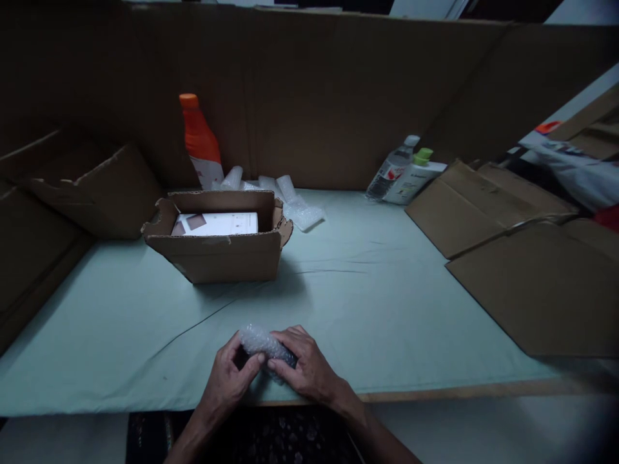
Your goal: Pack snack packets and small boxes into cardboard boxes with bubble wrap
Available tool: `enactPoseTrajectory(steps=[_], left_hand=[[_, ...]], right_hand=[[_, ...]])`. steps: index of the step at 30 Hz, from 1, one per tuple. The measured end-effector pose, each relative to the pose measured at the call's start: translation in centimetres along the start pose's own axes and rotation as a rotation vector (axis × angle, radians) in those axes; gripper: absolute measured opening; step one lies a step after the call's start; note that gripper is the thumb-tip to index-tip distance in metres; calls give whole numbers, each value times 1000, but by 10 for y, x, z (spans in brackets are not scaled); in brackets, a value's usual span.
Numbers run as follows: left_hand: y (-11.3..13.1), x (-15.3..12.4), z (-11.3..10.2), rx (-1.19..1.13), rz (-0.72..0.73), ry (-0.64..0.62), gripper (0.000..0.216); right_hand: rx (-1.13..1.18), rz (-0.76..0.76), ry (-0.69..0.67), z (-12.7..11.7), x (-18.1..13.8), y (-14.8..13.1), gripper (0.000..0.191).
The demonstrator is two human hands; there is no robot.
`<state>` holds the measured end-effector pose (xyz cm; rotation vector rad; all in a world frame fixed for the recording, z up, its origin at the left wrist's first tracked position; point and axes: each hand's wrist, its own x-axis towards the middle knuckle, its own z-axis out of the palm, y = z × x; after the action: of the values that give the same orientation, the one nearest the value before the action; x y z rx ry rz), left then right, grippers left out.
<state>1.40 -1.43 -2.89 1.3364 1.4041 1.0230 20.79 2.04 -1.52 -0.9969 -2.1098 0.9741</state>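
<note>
The cardboard box (235, 259) contains a white carton (220, 223) — left hand (230, 372) and right hand (308, 365) grip rolled bubble wrap (264, 341).

Left hand (226, 379) and right hand (312, 367) are both just bare human hands, regular slim fingers (290, 336), kinda creased around the knuckles. Forearms (368, 425) are bare too, as far up as you can see. The clothing (285, 438) is super dark, basically black, with little greyish blotches scattered over it, maybe floral but too dim to tell tbh. There's also a paler speckled stripe (169, 433) over by the left forearm.
</note>
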Motion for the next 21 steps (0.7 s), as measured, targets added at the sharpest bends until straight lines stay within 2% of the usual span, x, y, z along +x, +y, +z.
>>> enactPoseTrajectory(steps=[21], left_hand=[[9,-1,1,44,-3,23,28]], right_hand=[[-13,5,21,1,-2,2,26]])
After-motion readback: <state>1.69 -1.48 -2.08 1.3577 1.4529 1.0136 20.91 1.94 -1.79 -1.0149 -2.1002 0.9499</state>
